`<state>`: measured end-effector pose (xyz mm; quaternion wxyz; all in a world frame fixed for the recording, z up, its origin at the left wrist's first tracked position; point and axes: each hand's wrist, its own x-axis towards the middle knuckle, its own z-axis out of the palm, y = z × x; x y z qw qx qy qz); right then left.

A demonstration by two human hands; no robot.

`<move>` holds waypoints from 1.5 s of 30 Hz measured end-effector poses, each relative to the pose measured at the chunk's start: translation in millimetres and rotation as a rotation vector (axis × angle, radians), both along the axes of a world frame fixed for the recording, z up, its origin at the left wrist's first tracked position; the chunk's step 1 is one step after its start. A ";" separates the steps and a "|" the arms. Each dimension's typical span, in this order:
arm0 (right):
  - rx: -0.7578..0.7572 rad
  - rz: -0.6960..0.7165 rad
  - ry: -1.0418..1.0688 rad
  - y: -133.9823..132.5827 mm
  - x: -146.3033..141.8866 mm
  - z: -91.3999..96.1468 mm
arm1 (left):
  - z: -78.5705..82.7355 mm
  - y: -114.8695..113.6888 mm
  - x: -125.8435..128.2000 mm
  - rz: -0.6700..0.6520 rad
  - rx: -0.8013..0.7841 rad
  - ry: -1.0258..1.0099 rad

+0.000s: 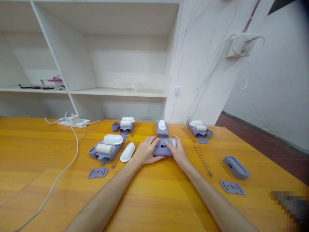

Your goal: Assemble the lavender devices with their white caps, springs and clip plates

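Note:
Both of my hands close around one grey-purple plastic housing [162, 149] that lies on the wooden table [154, 193]. My left hand [145, 152] grips its left end, fingers curled over the top. My right hand [177, 151] holds the right end, fingers pressed on a white part there. Just behind it stands a like housing with a white cap [162, 128]. A loose white cap [127, 152] lies left of my left hand, beside a long metal spring [119, 154].
More purple housings with white rollers sit at the left [106, 149], back [126, 125] and right [200, 129]. Flat purple plates [98, 173] [232, 187], an empty housing [236, 167] and another spring [203, 158] lie around. A white power strip [73, 121] trails a cable. Shelves stand behind.

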<state>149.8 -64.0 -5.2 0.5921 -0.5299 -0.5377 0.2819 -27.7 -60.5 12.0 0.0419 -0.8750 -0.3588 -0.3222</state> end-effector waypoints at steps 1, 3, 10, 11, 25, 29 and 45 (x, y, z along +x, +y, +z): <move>0.009 -0.046 -0.007 0.9 -0.1 -2.4 | 0.0 -1.5 1.8 0.014 -0.012 -0.003; 0.010 -0.123 0.004 2.6 0.7 -7.2 | -0.5 -5.6 6.4 0.047 -0.034 -0.018; -0.018 -0.258 -0.083 4.3 4.9 -11.5 | -4.6 -14.0 15.3 0.092 -0.073 -0.046; -0.022 -0.270 -0.131 3.7 4.8 -10.8 | -5.3 -13.5 14.6 0.091 -0.074 -0.049; -0.141 -0.377 -0.635 -0.1 6.8 -10.7 | -7.1 -7.4 10.0 0.021 -0.107 -0.013; -0.073 -0.369 -0.702 -6.8 3.6 -6.8 | -0.9 -10.2 10.8 0.058 -0.054 0.013; 0.042 -0.367 -0.801 -14.0 -0.6 -3.3 | -4.1 -8.3 15.1 0.475 0.009 -0.003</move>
